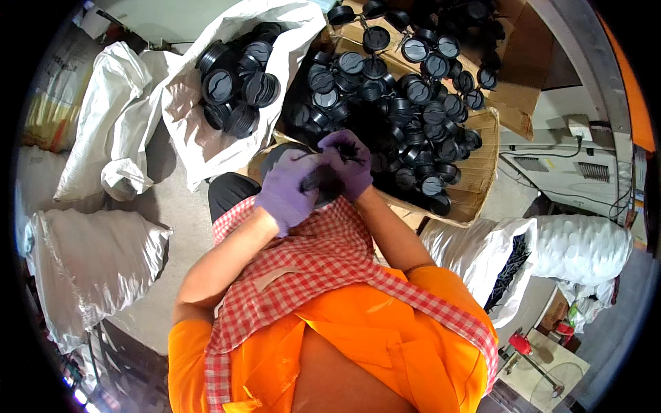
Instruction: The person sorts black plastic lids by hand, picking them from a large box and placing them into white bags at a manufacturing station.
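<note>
Purple knit gloves cover both hands, which meet above my lap. My left hand (292, 187) is closed round the near side of a black round plastic cap (321, 184). From the other side my right hand (350, 164) grips the same piece, its fingers curled in; part of the cap is hidden behind the gloves. Just beyond, a large cardboard box (487, 162) holds a heap of black round caps (416, 93), many with a raised bar across the top. Left of it, an open white woven sack (180, 113) contains stacked black caps (241, 86).
More white sacks (103, 261) stand at my left. At the right, an open sack (513, 275) shows thin black parts, near a white machine or cabinet (558, 172) with a cable. A small board with a red-headed tool (521, 343) lies at lower right.
</note>
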Motion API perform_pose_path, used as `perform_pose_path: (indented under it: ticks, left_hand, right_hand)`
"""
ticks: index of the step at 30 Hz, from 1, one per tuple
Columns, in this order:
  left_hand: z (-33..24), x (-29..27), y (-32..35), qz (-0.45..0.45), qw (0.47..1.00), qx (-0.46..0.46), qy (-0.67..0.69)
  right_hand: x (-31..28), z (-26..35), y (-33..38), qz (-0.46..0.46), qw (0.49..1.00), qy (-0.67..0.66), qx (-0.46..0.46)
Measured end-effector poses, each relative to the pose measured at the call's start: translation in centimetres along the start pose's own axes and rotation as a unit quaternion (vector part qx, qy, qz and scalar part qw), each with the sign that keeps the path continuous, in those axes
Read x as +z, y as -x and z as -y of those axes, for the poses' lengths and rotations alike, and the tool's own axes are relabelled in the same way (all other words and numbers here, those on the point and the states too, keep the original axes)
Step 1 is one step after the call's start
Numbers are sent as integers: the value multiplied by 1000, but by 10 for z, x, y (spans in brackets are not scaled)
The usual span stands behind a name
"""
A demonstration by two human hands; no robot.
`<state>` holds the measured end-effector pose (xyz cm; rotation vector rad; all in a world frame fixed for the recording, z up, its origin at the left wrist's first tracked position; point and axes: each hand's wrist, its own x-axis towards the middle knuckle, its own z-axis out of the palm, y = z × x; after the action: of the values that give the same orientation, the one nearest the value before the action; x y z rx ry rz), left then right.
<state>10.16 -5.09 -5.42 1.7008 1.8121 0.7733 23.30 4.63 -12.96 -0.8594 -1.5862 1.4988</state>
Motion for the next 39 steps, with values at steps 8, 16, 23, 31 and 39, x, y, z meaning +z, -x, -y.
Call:
perform_pose_path:
  ticks: [8,16,23,31,39]
  left_hand:
    - [-28,-43,-37,-31,947,17,-320]
    - [45,-103,-93,-197,906,-55,-371]
    - [22,-53,-61,-51,993,-9,105]
    - [25,-34,-91,-129,901,-150,385]
    - [18,-38,-43,-105,841,-252,467]
  right_hand:
    - [-12,-30,-69,-118,873,462,-103]
    - [-40,-143,-120,129,747,628,177]
    - [-34,-106,-112,101,865,431,237]
    - [-24,57,-6,304,804,457,-230]
    - [-21,54,28,37,996,0,-84]
